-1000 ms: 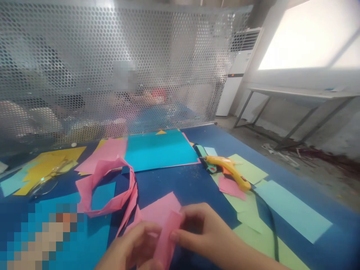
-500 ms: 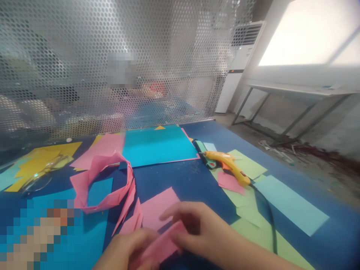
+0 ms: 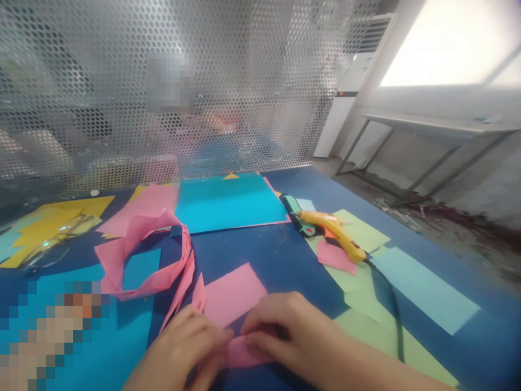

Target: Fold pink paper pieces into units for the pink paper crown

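Observation:
Low in the view, my left hand (image 3: 189,347) and my right hand (image 3: 280,331) both pinch a small piece of pink paper (image 3: 246,352) between them. Most of that piece's left end is hidden behind my left fingers. Just beyond my hands lies a flat pink sheet (image 3: 234,290) on the blue table. A ring of folded pink paper (image 3: 152,282) stands to the left, with folded strips trailing down toward my left hand.
At right, a yellow glue gun (image 3: 334,231) with a black cord rests by a green-and-black tool (image 3: 299,217) on green paper (image 3: 366,236). A bright blue sheet (image 3: 228,203) lies before a perforated metal screen (image 3: 244,81). Eyeglasses (image 3: 51,252) lie at left.
My left hand has moved up and over the pink paper, which now looks folded smaller. My fingers have come closer together. The whole view has shifted slightly.

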A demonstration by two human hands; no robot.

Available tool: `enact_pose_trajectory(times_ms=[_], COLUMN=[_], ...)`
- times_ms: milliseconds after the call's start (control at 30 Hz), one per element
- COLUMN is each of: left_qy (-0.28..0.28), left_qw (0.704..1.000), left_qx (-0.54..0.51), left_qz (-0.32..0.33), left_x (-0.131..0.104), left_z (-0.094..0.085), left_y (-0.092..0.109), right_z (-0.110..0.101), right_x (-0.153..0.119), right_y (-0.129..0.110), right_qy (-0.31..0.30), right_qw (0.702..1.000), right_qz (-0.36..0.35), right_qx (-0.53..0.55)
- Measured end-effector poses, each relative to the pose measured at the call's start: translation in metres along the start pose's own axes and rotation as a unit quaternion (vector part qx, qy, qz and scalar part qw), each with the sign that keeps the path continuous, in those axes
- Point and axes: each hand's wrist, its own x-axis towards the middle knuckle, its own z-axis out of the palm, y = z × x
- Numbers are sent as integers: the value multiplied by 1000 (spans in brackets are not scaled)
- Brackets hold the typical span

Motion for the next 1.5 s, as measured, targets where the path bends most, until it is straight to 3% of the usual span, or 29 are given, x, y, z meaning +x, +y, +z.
enact_pose_trajectory(times_ms=[200,667,1067,1267,1500], left_qy=[-72,-85,-87,-31,34], left_qw=[995,989,993,996,993], left_qx=[-50,-101,-79,48,100], left_qz=[-48,-59,1,73,60], left_x=[2,-3,-5,-1,-11], left_z=[-5,5,4,0,12], left_y=[3,-6,-7,-6,-5], right_z=[2,4,1,-2,-1], right_x=[0,1,1,1,3], right_y=[8,8,10,7,12], right_qy=[9,16,-9,-16,-19], right_qw=[998,995,994,991,981], right_qz=[-45,-62,-82,-93,-129], right_qx=[-48,-77,-78,-95,-146])
